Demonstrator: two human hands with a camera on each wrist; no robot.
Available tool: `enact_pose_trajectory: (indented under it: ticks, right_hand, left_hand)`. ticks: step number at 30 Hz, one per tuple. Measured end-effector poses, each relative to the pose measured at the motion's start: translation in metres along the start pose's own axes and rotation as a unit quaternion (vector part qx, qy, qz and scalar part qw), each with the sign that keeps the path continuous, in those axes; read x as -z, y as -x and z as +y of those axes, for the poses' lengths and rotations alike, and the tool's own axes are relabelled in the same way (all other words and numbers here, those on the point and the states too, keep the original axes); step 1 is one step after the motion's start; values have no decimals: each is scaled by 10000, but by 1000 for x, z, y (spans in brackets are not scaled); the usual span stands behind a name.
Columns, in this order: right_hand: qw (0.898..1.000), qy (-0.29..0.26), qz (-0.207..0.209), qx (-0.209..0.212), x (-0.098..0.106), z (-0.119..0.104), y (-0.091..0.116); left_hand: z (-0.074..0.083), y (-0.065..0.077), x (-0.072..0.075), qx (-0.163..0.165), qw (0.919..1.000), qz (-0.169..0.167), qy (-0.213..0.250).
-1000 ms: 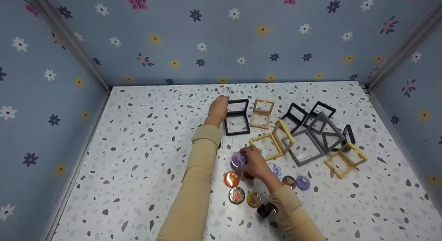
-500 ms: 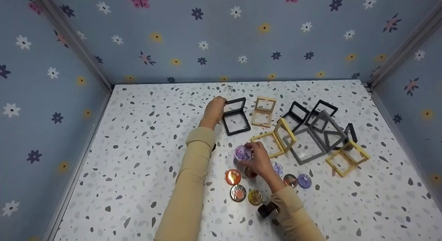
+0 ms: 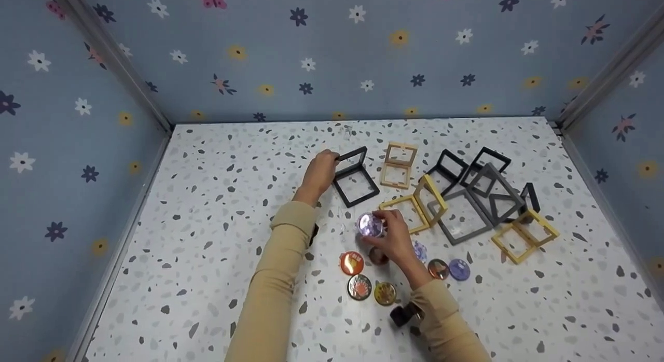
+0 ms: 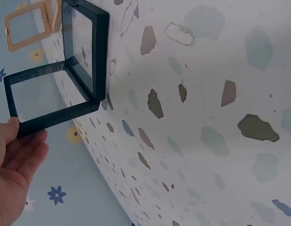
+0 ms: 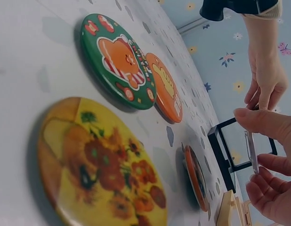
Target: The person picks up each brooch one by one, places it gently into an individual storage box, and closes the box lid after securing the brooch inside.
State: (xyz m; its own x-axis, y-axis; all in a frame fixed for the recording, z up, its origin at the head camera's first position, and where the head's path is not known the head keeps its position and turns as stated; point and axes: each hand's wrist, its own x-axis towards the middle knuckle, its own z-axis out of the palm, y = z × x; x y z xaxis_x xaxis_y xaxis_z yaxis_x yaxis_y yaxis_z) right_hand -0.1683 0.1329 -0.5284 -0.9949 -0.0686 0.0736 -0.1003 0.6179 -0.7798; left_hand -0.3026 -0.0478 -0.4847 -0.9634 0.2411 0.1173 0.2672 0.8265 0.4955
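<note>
In the head view my left hand pinches the upper left corner of a black hinged display frame, whose lid stands raised. The left wrist view shows the thumb and fingers on the edge of the black frame; clear film spans both halves. Just nearer, my right hand holds a round purple pin badge between thumb and fingers, above the table. Seen edge-on in the right wrist view, the badge has a pin on its back. A dark badge lies partly beneath the right hand.
Orange, green, sunflower-patterned and purple badges lie near the right forearm. A beige frame, yellow frames and a large grey frame stand to the right, among further black ones.
The right hand has raised the purple badge and carried it slightly away from me, nearer the black frame. My left hand has turned that frame a little on the table. The camera view has shifted slightly.
</note>
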Motion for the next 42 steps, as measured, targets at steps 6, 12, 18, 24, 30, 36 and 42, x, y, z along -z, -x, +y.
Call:
enact_pose_trajectory:
  ticks: [6,12,18,24,30,36,42]
  right_hand:
    - [9997,-36,149,167,0,2,0]
    - [9999,16,99,82,0,1,-1]
    - [9999,22,86,114,1,-1,-3]
    - [9996,61,124,261,2,-1,-5]
    - [9994,91,116,319,1,0,-8]
    - [9989,108,82,447,-2,1,-12]
    - [9985,94,71,537,-5,-1,-16]
  left_hand:
    - [-4,12,0,-129,9996,202,114]
    - [-7,24,0,-263,9988,340,235]
    - [-9,35,2,-340,9978,427,371]
    - [-11,45,4,-358,9973,425,470]
    - [-11,55,5,-372,9974,383,490]
    - [-12,67,6,-367,9965,411,621]
    - [-15,80,7,-381,9953,559,692]
